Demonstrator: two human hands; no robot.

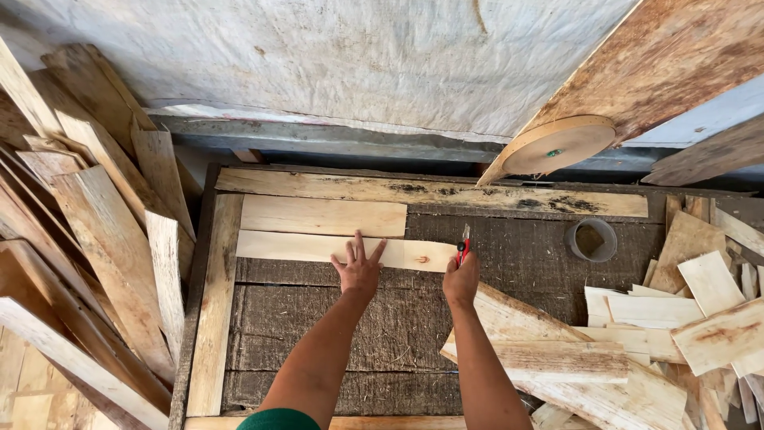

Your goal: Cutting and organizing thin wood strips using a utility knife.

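Note:
My left hand lies flat with fingers spread on a thin pale wood strip that rests across a dark work board. A red-handled utility knife is gripped in my right hand, its blade at the strip's right end. A second pale strip lies just beyond the first, touching it. A long rough plank runs along the far edge of the board, and another plank stands along its left edge.
Many wood slats lean in a stack at the left. Loose veneer offcuts pile up at the right. A grey tape roll sits on the board, and a round wooden disc leans at the back beneath a slanted plank.

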